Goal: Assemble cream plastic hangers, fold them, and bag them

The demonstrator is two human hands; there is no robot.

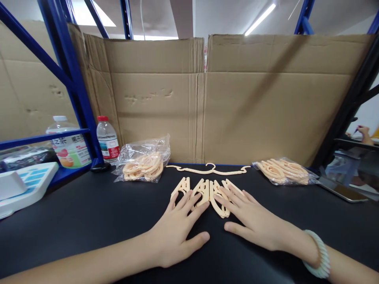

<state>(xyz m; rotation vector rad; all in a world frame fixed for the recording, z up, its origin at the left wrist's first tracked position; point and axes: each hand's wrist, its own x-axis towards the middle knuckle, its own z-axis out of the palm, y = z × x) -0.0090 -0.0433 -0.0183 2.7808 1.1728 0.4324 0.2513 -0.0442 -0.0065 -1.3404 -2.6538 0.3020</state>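
Note:
My left hand (177,228) lies flat on the black table (89,221), fingers spread, its fingertips resting on folded peach plastic hangers (204,191). My right hand (251,219), with a pale bead bracelet (321,256) on the wrist, lies flat beside it, fingertips on the same hangers. Just beyond them one unfolded peach hanger (209,170) lies flat near the cardboard wall.
A clear bag of hangers (145,162) sits at the back left, another bag (284,170) at the back right. Two bottles (107,139) stand by a blue rack post (74,79). A white device (23,183) is at left, a tablet (340,189) at right. Cardboard (237,98) walls the back.

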